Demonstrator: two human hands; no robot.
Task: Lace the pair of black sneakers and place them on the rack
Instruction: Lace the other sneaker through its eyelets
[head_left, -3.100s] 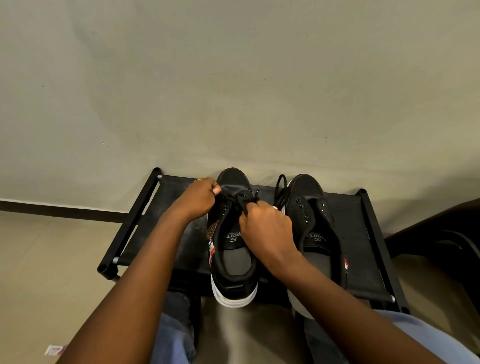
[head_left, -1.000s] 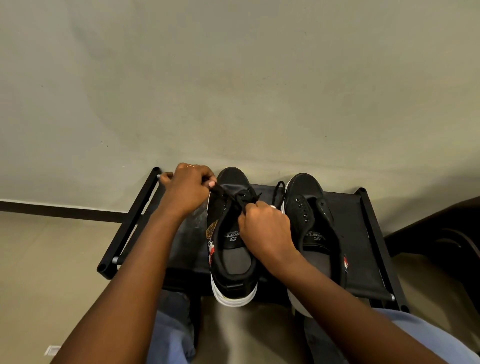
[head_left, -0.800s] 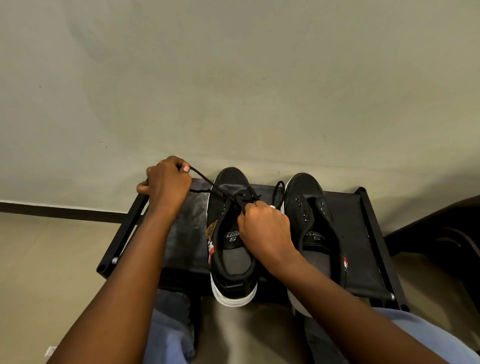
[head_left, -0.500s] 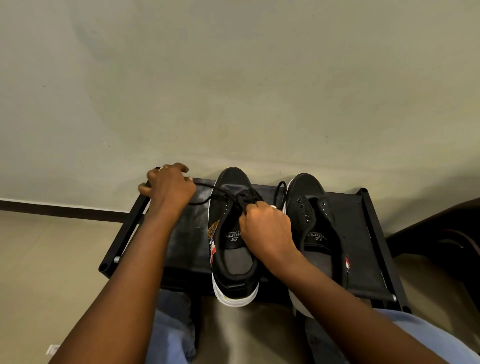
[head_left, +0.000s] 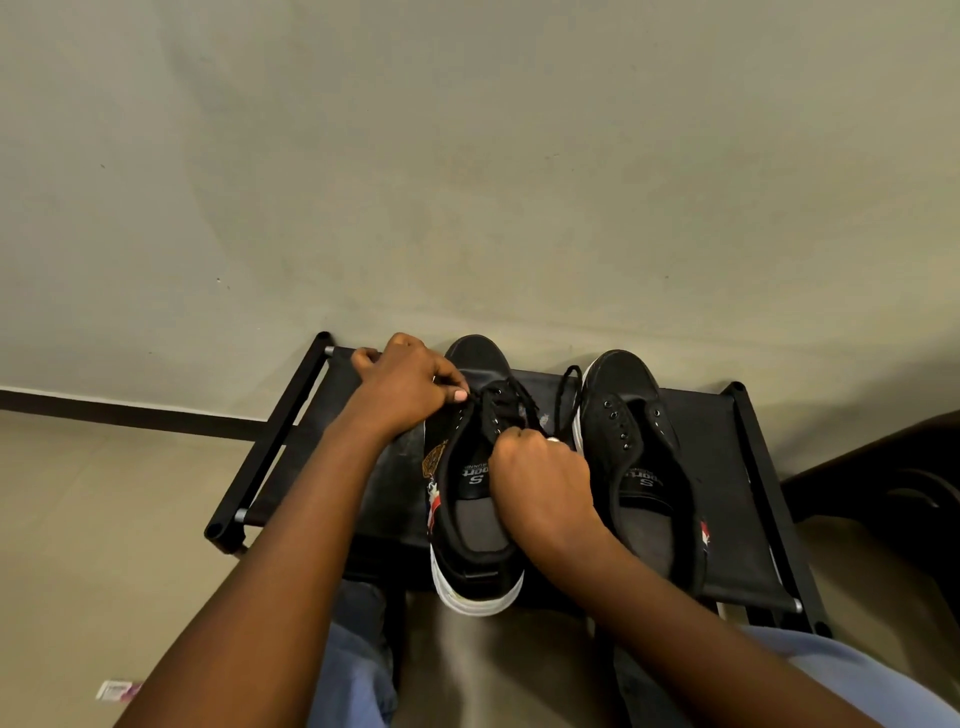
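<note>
On the black rack (head_left: 727, 467), both sneakers sit toes to the wall, so the left hand (head_left: 400, 389) pinches a lace (head_left: 511, 389) while the right hand (head_left: 540, 478) grips the left sneaker (head_left: 467, 551) steady, the right sneaker (head_left: 649, 519) unlaced.

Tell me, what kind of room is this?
Probably a plain corner at home, maybe an entryway, though I can't be sure. A low black shoe rack stands against a bare wall on a tiled floor, and a pair of black sneakers sits on it.
</note>
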